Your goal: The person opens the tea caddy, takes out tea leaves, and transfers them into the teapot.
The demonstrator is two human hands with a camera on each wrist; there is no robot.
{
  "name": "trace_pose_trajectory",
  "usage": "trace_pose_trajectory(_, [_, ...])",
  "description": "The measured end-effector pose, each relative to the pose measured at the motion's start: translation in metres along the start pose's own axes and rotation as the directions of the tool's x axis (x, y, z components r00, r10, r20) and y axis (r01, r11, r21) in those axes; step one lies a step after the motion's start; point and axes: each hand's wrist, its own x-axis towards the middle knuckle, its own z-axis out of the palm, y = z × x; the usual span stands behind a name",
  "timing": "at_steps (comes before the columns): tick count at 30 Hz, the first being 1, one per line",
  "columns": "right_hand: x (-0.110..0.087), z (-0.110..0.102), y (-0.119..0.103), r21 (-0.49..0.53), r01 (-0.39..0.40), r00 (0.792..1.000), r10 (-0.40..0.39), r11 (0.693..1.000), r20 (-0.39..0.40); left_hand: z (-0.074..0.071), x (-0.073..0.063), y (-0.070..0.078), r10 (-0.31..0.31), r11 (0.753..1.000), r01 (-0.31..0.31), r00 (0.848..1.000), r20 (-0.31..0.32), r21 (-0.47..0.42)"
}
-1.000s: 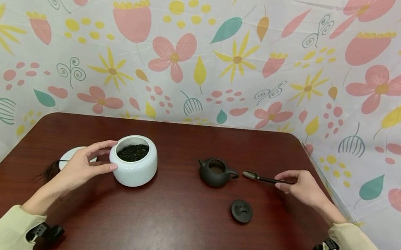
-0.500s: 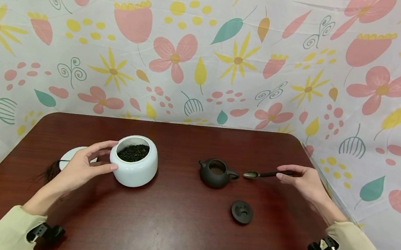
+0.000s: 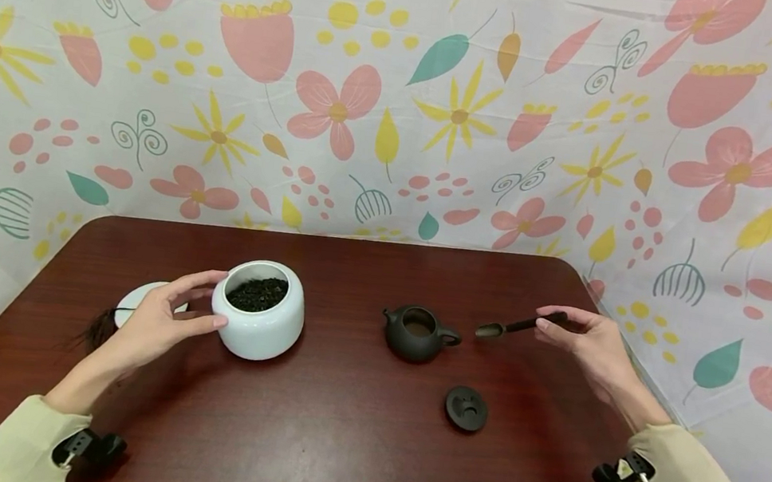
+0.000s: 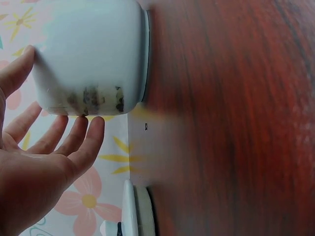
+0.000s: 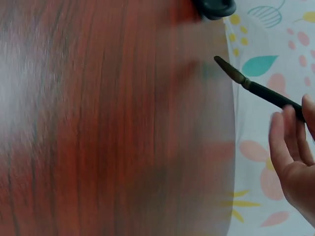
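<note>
My left hand (image 3: 159, 318) holds the left side of a white jar (image 3: 262, 334), thumb toward the front and fingers toward the back. Dark loose tea leaves (image 3: 256, 294) fill much of the jar. In my right hand (image 3: 593, 351), a tea scoop (image 3: 509, 326) is pinched by its dark handle, its small metallic bowl pointing left and tilted down above the table. Left of the scoop tip stands a small dark teapot (image 3: 409, 346) without its lid, spout to the left, handle to the right. The right wrist view shows the scoop (image 5: 268, 93) between thumb and fingertips.
The teapot's round dark lid (image 3: 466, 408) lies in front of the pot, to its right. A white jar lid (image 3: 133, 297) with a dark tassel (image 3: 99, 330) lies partly hidden behind my left hand. Beyond the brown table (image 3: 318, 442) hangs a flowered cloth (image 3: 401, 114).
My right hand has raised the tea scoop from the table; the handle end is now higher and the bowl slightly further right. My left hand and the jar stay put.
</note>
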Motion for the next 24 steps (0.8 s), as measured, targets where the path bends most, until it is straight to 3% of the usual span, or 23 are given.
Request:
trace_pose_trajectory(5, [0.004,0.001,-0.004,0.078,0.058,0.996,-0.063,0.995,0.059,0.0,0.0,-0.001,0.001,1.0,-0.001,1.0,0.002,-0.001])
trace_pose_trajectory(13, [0.009,0.007,-0.016,-0.022,0.107,0.993,-0.105,0.994,0.055,-0.001,0.0,-0.002,-0.002,1.0,0.002,1.0,0.004,-0.002])
trace_pose_trajectory(20, [0.013,0.016,-0.033,0.018,0.136,0.988,-0.137,0.991,0.07,-0.001,-0.001,-0.001,0.005,1.0,-0.005,1.0,0.003,-0.003])
trace_pose_trajectory(24, [0.014,0.028,-0.044,-0.029,0.142,0.989,-0.141,0.989,0.051,-0.001,0.0,0.0,0.016,1.0,-0.016,1.0,0.005,0.004])
